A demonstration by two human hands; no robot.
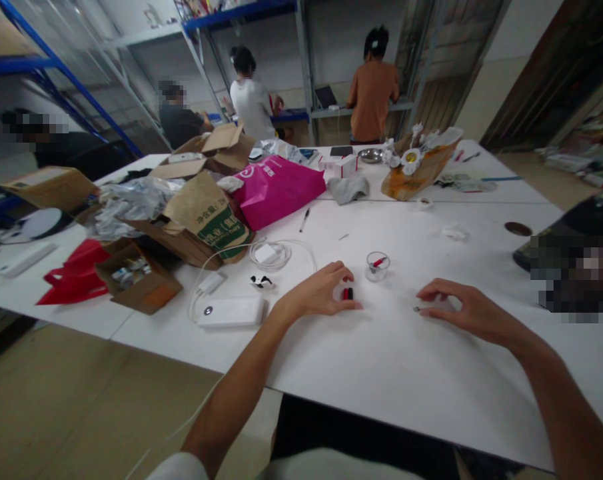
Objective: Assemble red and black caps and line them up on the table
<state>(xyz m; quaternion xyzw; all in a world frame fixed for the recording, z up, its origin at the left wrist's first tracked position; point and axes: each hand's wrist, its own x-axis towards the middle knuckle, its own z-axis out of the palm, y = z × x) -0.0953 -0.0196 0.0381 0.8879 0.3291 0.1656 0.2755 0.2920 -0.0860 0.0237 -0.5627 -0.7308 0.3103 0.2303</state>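
Note:
My left hand (326, 290) rests low over the table, its thumb and fingers curved apart. A small red and black piece (348, 293) shows in the gap between them; no firm grip on it is visible. My right hand (456, 307) is farther right, thumb and forefinger also apart. A tiny dark metallic piece (416, 309) is by the thumb tip; whether they touch is unclear. Between and beyond both hands stands a small clear cup (378, 275), with a red and dark piece (379, 263) at its top.
On the white table (381, 373), a white power bank (234, 312), coiled cable (281, 257) and small cardboard box (138, 283) lie left. Farther back are a pink bag (281, 190), a pen (305, 220) and grey cloth (348, 189). A dark bag (576, 233) sits right. Several people work behind.

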